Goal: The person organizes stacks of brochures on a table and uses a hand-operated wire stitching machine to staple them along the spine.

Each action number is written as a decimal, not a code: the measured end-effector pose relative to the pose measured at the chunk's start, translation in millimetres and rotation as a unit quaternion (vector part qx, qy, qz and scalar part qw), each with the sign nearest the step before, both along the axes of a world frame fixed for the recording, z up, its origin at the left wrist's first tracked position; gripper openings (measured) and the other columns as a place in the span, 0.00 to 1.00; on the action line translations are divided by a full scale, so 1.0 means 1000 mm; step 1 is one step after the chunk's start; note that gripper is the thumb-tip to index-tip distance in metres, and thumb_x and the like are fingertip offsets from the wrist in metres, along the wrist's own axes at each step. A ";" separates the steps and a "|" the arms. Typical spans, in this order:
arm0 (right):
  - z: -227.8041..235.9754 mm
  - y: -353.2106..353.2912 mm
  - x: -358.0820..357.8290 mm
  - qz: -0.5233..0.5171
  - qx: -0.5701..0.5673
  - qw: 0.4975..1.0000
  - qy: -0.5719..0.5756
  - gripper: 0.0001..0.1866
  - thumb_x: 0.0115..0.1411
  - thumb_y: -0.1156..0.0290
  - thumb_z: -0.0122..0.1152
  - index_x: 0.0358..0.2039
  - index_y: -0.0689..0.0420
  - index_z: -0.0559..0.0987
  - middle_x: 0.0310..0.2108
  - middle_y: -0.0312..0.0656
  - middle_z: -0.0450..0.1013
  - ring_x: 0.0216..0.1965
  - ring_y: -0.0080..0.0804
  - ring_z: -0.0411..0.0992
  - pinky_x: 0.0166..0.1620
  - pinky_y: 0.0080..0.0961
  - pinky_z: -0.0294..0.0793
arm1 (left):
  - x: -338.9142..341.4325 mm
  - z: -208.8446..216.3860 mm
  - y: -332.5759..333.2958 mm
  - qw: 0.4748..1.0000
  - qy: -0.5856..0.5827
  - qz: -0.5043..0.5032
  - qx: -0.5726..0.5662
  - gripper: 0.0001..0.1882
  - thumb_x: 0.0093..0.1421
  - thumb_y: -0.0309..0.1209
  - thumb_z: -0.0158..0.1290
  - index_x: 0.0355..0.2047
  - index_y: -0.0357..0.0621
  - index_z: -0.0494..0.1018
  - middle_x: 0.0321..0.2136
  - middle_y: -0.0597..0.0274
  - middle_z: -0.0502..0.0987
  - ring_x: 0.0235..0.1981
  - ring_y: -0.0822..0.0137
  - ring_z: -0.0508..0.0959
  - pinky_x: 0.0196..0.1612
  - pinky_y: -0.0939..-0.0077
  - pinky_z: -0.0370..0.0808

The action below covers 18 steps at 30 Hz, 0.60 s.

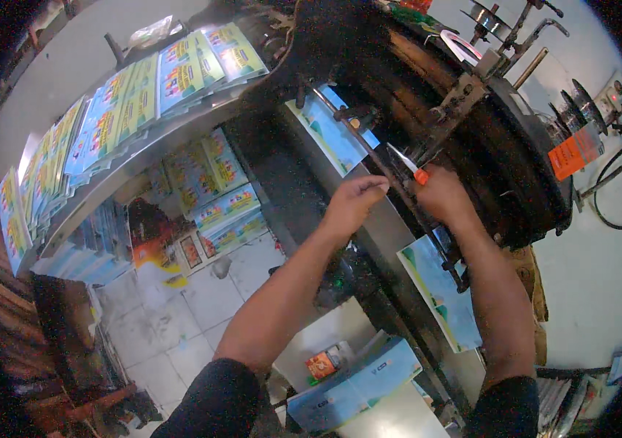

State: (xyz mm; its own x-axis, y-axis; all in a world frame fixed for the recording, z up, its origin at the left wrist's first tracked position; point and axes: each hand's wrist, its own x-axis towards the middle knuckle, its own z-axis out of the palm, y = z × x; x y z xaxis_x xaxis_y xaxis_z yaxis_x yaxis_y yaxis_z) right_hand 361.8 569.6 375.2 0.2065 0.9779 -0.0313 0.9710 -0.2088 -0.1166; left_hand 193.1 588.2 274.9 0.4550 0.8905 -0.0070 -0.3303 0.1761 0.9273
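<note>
My right hand (444,196) is closed around orange-handled scissors (420,176), their pointed metal blade angled up and left beside a dark machine. Across the machine's narrow rail (380,152), my left hand (354,207) has its thumb and fingers pressed together in a pinch. Whatever lies between those fingertips, if anything, is too small to make out. One blue printed booklet (336,131) lies under the rail beyond my hands. Another blue-and-green booklet (438,288) rests at the rail's nearer end, left of my right forearm.
The large dark machine (493,146) carries metal arms and spools at right. On a curved shelf (136,150) at left, printed booklets stand in overlapping rows. Nearer, a light-blue stack (358,387) sits beside a jar with an orange label (329,361). More bundles (227,208) lie on the tiled floor.
</note>
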 end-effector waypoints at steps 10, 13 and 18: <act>0.042 -0.052 0.005 -0.038 -0.023 0.997 0.067 0.18 0.46 0.66 0.65 0.35 0.62 0.73 0.32 0.52 0.74 0.34 0.43 0.74 0.37 0.36 0.72 | -0.089 -0.117 -0.091 0.649 0.715 -0.027 0.259 0.37 0.55 0.51 0.53 0.62 0.49 0.61 0.63 0.44 0.58 0.63 0.43 0.58 0.59 0.39 0.58; 0.055 -0.071 0.001 -0.047 -0.049 0.991 0.116 0.20 0.49 0.60 0.65 0.35 0.62 0.73 0.29 0.52 0.73 0.32 0.46 0.73 0.36 0.38 0.71 | -0.121 -0.148 -0.123 0.701 0.674 -0.188 0.140 0.42 0.54 0.53 0.54 0.65 0.54 0.54 0.67 0.49 0.47 0.66 0.40 0.47 0.59 0.28 0.50; 0.046 -0.089 0.018 -0.059 -0.063 0.976 0.201 0.14 0.50 0.69 0.62 0.36 0.61 0.72 0.26 0.42 0.68 0.28 0.26 0.68 0.30 0.26 0.67 | -0.136 -0.156 -0.177 0.802 0.587 -0.020 0.111 0.31 0.52 0.47 0.55 0.56 0.49 0.69 0.56 0.45 0.66 0.59 0.45 0.62 0.58 0.44 0.59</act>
State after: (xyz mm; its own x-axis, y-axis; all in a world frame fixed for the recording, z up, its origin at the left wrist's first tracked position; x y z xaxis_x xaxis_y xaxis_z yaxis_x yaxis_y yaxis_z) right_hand 380.0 480.6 421.7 0.2639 0.9313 -0.2509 0.8201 -0.3536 -0.4500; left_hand 57.1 411.5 118.5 0.2800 0.9136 -0.2950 0.7942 -0.0478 0.6058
